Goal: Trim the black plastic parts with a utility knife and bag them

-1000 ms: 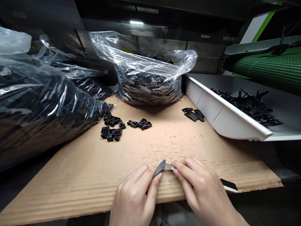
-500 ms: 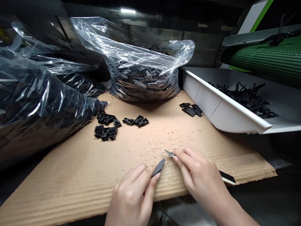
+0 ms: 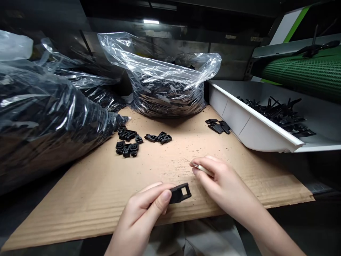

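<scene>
Between the thumb and fingers of my left hand (image 3: 145, 209) is a black plastic part (image 3: 180, 193), its end with a rectangular opening pointing right. My right hand (image 3: 220, 177) is closed on a craft knife (image 3: 204, 170) with a pale handle; its thin blade points up and left, apart from the part. Both hands are over the front of the cardboard sheet (image 3: 101, 188). Small black pieces (image 3: 127, 149) lie in groups at the left of the cardboard and near its middle (image 3: 159, 137). Several flat black parts (image 3: 217, 127) rest beside the white tray.
A white tray (image 3: 255, 113) holding black parts (image 3: 285, 115) stands at the right, below a green mesh roll (image 3: 306, 67). A clear bag of black parts (image 3: 167, 92) is at the back. Another large bag (image 3: 50, 124) bulges over the left side.
The black part in my left hand has turned, so its rectangular opening now shows. My right hand has turned the knife, and its pale handle has come into view. The camera view has shifted slightly.
</scene>
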### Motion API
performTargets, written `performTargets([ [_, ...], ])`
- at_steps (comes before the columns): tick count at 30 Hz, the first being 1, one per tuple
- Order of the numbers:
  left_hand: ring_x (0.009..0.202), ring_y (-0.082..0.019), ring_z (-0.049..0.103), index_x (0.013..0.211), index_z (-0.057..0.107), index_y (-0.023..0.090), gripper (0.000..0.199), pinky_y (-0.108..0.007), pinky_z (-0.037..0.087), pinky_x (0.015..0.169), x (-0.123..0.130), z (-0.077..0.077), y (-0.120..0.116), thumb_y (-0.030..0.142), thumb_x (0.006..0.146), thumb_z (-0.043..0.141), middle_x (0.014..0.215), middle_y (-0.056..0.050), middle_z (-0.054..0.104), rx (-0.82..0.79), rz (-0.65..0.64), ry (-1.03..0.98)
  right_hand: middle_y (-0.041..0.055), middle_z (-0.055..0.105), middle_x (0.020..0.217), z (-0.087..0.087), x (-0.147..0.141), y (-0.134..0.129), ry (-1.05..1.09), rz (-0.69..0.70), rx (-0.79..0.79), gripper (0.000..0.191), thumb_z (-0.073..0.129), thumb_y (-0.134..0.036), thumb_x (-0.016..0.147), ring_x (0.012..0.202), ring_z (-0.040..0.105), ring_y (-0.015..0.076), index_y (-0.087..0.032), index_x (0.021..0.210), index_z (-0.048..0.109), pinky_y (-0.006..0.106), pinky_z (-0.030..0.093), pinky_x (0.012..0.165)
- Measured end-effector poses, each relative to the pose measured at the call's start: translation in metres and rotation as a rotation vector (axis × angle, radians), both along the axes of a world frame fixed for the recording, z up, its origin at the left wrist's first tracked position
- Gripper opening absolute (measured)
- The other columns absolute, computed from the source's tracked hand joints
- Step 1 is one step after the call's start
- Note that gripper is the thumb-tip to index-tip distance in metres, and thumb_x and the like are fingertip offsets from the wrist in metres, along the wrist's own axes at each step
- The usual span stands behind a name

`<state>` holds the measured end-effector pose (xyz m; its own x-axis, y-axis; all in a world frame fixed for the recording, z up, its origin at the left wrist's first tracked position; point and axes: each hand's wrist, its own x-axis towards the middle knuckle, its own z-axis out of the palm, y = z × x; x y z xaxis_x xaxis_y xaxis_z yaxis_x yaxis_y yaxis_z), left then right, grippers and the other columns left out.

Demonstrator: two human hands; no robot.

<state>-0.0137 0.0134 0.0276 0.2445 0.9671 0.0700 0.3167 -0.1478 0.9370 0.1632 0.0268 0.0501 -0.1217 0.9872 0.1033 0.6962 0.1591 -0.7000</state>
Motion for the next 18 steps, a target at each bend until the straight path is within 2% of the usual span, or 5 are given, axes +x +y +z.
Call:
performTargets([
  [6, 0.053, -0.011, 0.045, 0.059, 0.057, 0.016, 0.026, -0.020, 0.036, 0.050, 0.005, -0.001, -0.002, 0.028, 0.081, 0.050, 0.057, 0.002, 0.048, -0.045, 0.042, -0.163, -0.0023, 0.054, 0.068, 0.011, 0.003, -0.020, 0.157, 0.094, -0.017, 0.020, 0.049, -0.022, 0.084, 0.065, 0.053, 0.0107, -0.020, 0.066, 0.058, 0.021, 0.039, 0.057],
  [11, 0.055, -0.012, 0.051, 0.075, 0.067, 0.017, 0.013, -0.019, 0.040, 0.051, 0.008, -0.003, -0.001, 0.027, 0.077, 0.058, 0.064, 0.000, 0.057, -0.083, 0.049, -0.233, -0.0041, 0.048, 0.057, 0.006, 0.000, -0.028, 0.142, 0.127, 0.062, 0.026, 0.051, -0.014, 0.082, 0.054, 0.050, 0.0083, -0.018, 0.056, 0.052, 0.018, 0.038, 0.048],
  [13, 0.047, -0.009, 0.052, 0.089, 0.064, 0.018, 0.020, -0.018, 0.040, 0.047, 0.008, -0.002, 0.001, 0.030, 0.073, 0.063, 0.063, 0.001, 0.059, -0.216, 0.088, -0.353, -0.0025, 0.050, 0.059, -0.001, -0.004, -0.033, 0.123, 0.125, 0.209, 0.019, 0.050, -0.013, 0.082, 0.053, 0.050, 0.0087, -0.018, 0.066, 0.058, 0.018, 0.039, 0.047],
  [15, 0.045, -0.010, 0.056, 0.103, 0.057, 0.018, 0.036, -0.019, 0.043, 0.047, 0.010, 0.001, 0.003, 0.033, 0.072, 0.065, 0.060, 0.002, 0.062, -0.382, 0.091, -0.495, 0.0012, 0.056, 0.064, -0.009, -0.009, -0.039, 0.034, 0.119, 0.462, 0.014, 0.050, -0.011, 0.081, 0.055, 0.052, 0.0105, -0.016, 0.081, 0.063, 0.020, 0.042, 0.049],
  [18, 0.063, -0.014, 0.063, 0.103, 0.058, 0.016, 0.037, -0.022, 0.048, 0.060, 0.016, 0.004, 0.006, 0.031, 0.071, 0.067, 0.072, -0.004, 0.069, -0.518, -0.003, -0.601, 0.0053, 0.062, 0.067, -0.020, -0.015, -0.046, -0.184, 0.112, 0.736, 0.015, 0.051, -0.007, 0.079, 0.058, 0.055, 0.0143, -0.013, 0.085, 0.064, 0.025, 0.043, 0.051],
])
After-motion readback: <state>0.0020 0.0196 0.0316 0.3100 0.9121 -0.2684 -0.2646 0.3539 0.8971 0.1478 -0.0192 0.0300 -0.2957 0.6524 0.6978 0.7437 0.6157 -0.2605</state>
